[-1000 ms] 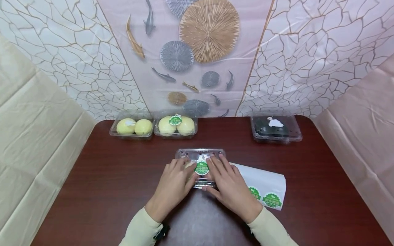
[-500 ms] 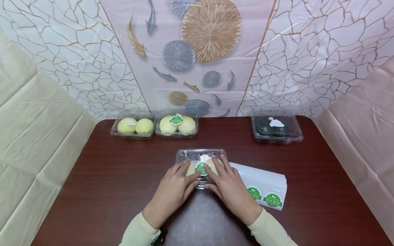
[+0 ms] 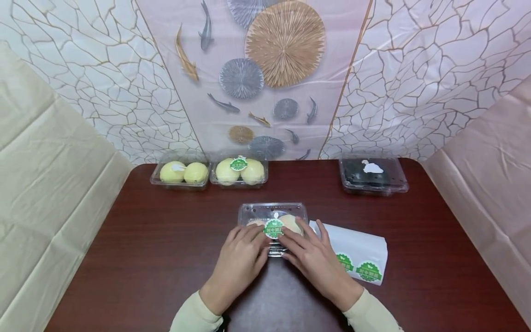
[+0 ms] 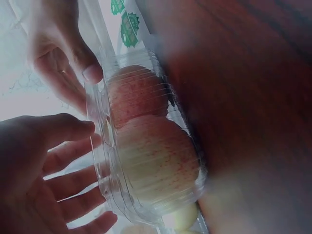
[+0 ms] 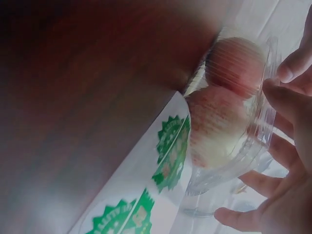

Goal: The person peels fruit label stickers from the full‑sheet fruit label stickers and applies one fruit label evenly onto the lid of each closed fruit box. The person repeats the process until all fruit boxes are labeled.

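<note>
A clear plastic clamshell box (image 3: pixel 271 208) sits at mid-table in the head view, with a round green-and-white sticker (image 3: pixel 274 228) on its lid. Inside are two red-and-pale fruits (image 4: pixel 158 156), which look like peaches. My left hand (image 3: pixel 239 260) lies at the left front of the lid, fingers spread and relaxed near the sticker. On the other side, my right hand (image 3: pixel 319 263) has its fingers spread over the lid's right front part. Both wrist views show fingers and thumbs along the lid's edge, not curled round the box; exact contact is hard to tell.
Beside the box on the right lies a white sticker sheet (image 3: pixel 356 242) with green labels. Two clear boxes of yellow fruit, one left (image 3: pixel 179 173) and one nearer the centre (image 3: pixel 239 171), stand along the back edge. A box with dark contents (image 3: pixel 373 174) stands back right.
Both hands have drawn back slightly toward the front of the lid, and the right has shifted a little rightward. More of the sticker and the fruit now shows between them.
</note>
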A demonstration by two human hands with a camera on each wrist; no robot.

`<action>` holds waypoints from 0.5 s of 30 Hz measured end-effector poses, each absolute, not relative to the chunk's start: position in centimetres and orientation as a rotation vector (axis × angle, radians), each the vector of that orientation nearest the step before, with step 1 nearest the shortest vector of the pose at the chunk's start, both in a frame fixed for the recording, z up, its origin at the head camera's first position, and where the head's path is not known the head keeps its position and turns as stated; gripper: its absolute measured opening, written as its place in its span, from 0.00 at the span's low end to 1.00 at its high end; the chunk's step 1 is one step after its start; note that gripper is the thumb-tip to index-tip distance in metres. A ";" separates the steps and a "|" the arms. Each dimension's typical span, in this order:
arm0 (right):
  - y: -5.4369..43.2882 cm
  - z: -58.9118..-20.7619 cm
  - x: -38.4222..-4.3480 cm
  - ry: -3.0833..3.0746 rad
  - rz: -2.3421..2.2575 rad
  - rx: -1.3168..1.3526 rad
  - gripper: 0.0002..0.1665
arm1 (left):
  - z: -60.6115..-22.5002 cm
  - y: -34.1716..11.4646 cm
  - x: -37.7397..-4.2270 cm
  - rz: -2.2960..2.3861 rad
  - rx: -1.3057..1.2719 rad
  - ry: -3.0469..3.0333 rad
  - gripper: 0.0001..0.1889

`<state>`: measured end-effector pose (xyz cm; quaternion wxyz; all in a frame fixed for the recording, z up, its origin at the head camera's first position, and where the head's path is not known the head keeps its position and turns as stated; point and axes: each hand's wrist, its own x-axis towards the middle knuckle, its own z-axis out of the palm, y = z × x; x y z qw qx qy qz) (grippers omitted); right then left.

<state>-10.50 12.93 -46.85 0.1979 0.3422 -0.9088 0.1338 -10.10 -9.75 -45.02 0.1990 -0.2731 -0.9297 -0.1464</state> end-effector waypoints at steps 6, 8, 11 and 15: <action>13.4 -46.7 -10.4 -2.584 0.356 0.937 0.24 | -44.9 -9.3 -10.7 -0.357 -0.884 -2.647 0.04; 13.5 -46.5 -10.2 -2.605 0.369 0.947 0.26 | -44.8 -9.3 -10.8 -0.259 -0.931 -2.659 0.08; 13.8 -46.2 -10.0 -2.655 0.416 0.997 0.31 | -44.8 -9.3 -10.9 -0.124 -0.970 -2.687 0.18; 14.6 -45.9 -9.7 -2.751 0.583 1.030 0.39 | -44.8 -9.3 -10.9 -0.063 -0.968 -2.732 0.28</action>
